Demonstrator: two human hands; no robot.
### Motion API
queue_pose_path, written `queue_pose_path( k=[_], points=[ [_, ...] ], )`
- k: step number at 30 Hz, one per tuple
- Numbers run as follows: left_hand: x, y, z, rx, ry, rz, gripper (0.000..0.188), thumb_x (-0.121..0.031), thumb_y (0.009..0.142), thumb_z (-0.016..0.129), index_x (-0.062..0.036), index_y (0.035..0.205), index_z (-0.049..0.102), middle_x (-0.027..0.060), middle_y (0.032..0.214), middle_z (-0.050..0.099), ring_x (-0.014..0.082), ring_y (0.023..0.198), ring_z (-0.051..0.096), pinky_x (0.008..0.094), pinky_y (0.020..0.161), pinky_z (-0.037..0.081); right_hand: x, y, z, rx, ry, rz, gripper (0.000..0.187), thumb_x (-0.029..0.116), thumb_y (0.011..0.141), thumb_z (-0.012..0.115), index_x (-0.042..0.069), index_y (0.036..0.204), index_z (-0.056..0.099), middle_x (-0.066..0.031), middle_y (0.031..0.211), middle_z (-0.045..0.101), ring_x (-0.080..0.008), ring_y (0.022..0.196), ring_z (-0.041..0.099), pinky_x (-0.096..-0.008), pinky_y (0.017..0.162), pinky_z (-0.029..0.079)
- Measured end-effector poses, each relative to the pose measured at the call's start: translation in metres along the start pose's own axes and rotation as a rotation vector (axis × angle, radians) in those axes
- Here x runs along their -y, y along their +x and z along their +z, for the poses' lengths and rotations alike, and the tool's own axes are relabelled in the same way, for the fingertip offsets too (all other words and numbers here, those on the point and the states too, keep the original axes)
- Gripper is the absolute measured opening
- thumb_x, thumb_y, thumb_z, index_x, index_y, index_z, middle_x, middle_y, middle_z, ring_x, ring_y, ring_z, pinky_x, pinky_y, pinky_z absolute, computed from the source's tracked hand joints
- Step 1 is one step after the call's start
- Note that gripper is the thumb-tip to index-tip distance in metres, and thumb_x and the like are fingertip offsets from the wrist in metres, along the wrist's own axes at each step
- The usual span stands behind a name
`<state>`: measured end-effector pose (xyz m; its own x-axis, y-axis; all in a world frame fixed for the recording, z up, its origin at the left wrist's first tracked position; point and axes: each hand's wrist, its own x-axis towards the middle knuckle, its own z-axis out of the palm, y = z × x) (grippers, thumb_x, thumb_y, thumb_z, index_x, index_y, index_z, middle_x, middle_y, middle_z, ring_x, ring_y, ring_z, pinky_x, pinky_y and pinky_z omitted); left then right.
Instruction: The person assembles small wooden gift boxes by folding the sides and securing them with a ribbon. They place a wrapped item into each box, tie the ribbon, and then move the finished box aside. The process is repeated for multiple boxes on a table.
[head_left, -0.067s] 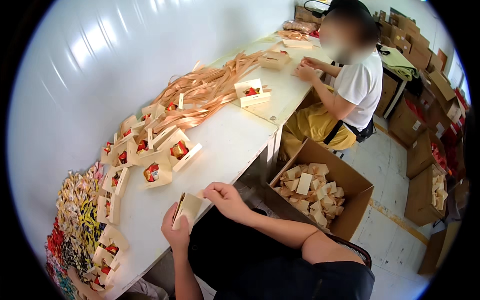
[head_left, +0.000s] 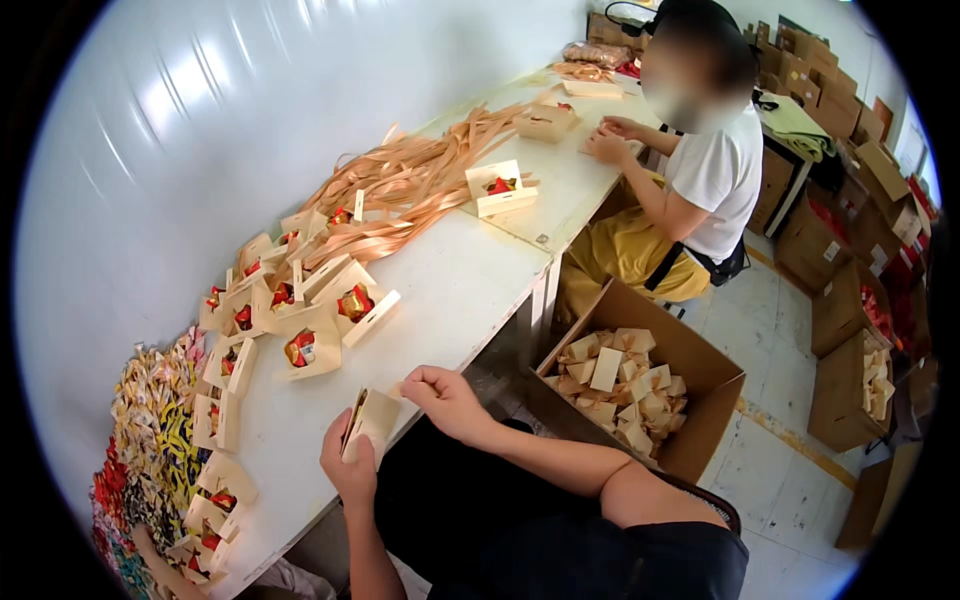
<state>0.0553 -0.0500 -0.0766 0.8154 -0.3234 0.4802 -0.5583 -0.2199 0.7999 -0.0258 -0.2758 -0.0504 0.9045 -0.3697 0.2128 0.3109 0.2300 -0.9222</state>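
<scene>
My left hand [head_left: 347, 470] holds a flat, folded beige paper box [head_left: 372, 422] upright at the near edge of the white table [head_left: 450, 290]. My right hand [head_left: 445, 398] has its fingers curled and pinches the box's upper right corner. On the table beyond them stand several open beige boxes [head_left: 310, 345] with red and gold sweets inside.
A pile of tan ribbons [head_left: 410, 185] lies mid-table. Colourful wrapped sweets [head_left: 150, 440] are heaped at the left end. An open carton of folded boxes [head_left: 625, 385] sits on the floor to my right. Another person [head_left: 690, 170] sits working at the far end, with stacked cartons [head_left: 860, 290] behind.
</scene>
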Motion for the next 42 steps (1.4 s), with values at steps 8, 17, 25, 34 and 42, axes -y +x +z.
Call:
queue_pose_path(
  k=[8,17,25,34,42],
  points=[
    [-0.025,-0.001,0.032,-0.167,0.114,0.010,0.026,-0.006,0.097,0.074,0.0088,0.118,0.072,0.0284,0.130,0.075,0.0367,0.117,0.074,0.0453,0.106,0.055,-0.012,0.019,-0.007,0.110,-0.183,0.036,0.021,0.019,0.109,0.070,0.002,0.098,0.074,0.0097,0.076,0.055,-0.0009,0.073,0.045,-0.0228,0.063,0.038],
    [-0.032,-0.008,0.051,-0.425,0.219,0.025,0.023,-0.006,0.092,0.083,0.0042,0.112,0.081,0.0256,0.122,0.080,0.0353,0.110,0.079,0.0423,0.099,0.060,-0.039,0.030,0.004,0.148,-0.179,0.099,0.012,0.012,0.103,0.074,0.002,0.099,0.074,-0.0024,0.096,0.072,-0.0104,0.091,0.064,-0.0284,0.084,0.054],
    [-0.025,-0.005,0.064,-0.509,0.224,0.085,0.023,0.001,0.084,0.085,0.0072,0.105,0.078,0.0226,0.119,0.080,0.0350,0.106,0.080,0.0395,0.093,0.064,-0.036,0.037,0.012,0.224,-0.128,0.047,0.015,0.006,0.103,0.074,0.001,0.091,0.068,0.0017,0.087,0.063,-0.0051,0.079,0.052,-0.0235,0.070,0.044],
    [-0.026,-0.003,0.065,-0.502,0.290,0.070,0.028,-0.001,0.089,0.084,0.0059,0.115,0.075,0.0250,0.124,0.079,0.0348,0.110,0.080,0.0390,0.097,0.062,-0.048,0.036,0.018,0.157,-0.235,-0.095,0.017,0.004,0.100,0.075,-0.002,0.088,0.065,-0.0039,0.083,0.062,-0.0118,0.076,0.055,-0.0287,0.069,0.046],
    [-0.021,-0.003,0.064,-0.487,0.228,0.065,0.025,0.000,0.091,0.082,0.0050,0.114,0.075,0.0232,0.124,0.079,0.0328,0.111,0.079,0.0397,0.097,0.062,-0.040,0.031,0.041,0.100,-0.291,-0.188,0.012,0.003,0.096,0.075,-0.003,0.087,0.068,-0.0083,0.085,0.065,-0.0170,0.076,0.058,-0.0317,0.070,0.048]
  ],
)
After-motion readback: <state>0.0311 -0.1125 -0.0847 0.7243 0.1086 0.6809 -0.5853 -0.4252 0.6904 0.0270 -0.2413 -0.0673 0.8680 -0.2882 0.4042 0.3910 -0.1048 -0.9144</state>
